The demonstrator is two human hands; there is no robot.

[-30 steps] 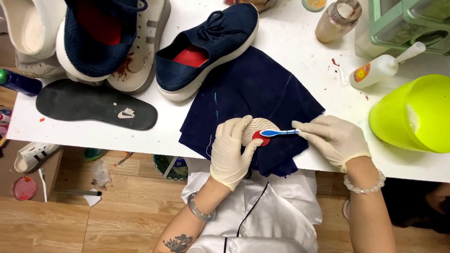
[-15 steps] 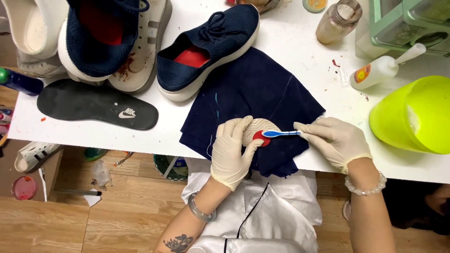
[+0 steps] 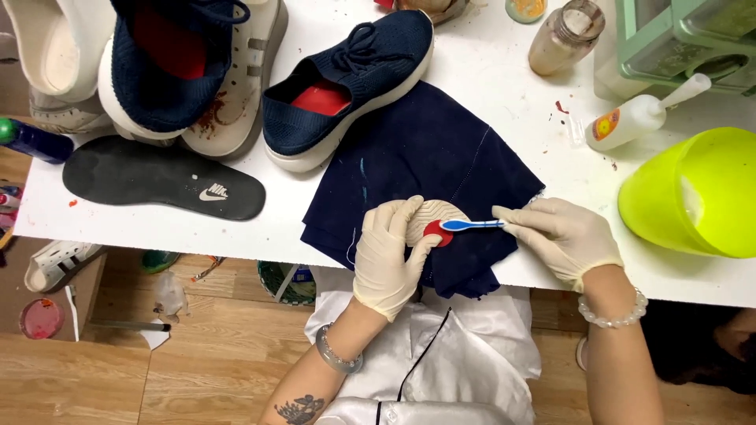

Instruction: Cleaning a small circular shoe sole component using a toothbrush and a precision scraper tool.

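My gloved left hand (image 3: 387, 258) holds a small pale ribbed insole piece with a red patch (image 3: 433, 223) over a dark blue cloth (image 3: 429, 157) at the table's near edge. My gloved right hand (image 3: 561, 238) grips a blue-handled brush (image 3: 471, 225), whose head touches the red patch. A navy knit shoe with a red insole (image 3: 346, 83) lies just beyond the cloth.
A second navy shoe (image 3: 169, 67) rests on white shoes at the back left, next to a black insole (image 3: 161, 177). A lime-green tub (image 3: 697, 193), a white squeeze bottle (image 3: 638, 118) and a brown jar (image 3: 563, 35) stand to the right on the white table (image 3: 504, 71).
Both hands have barely shifted; the brush stays on the red patch with only slight movement.
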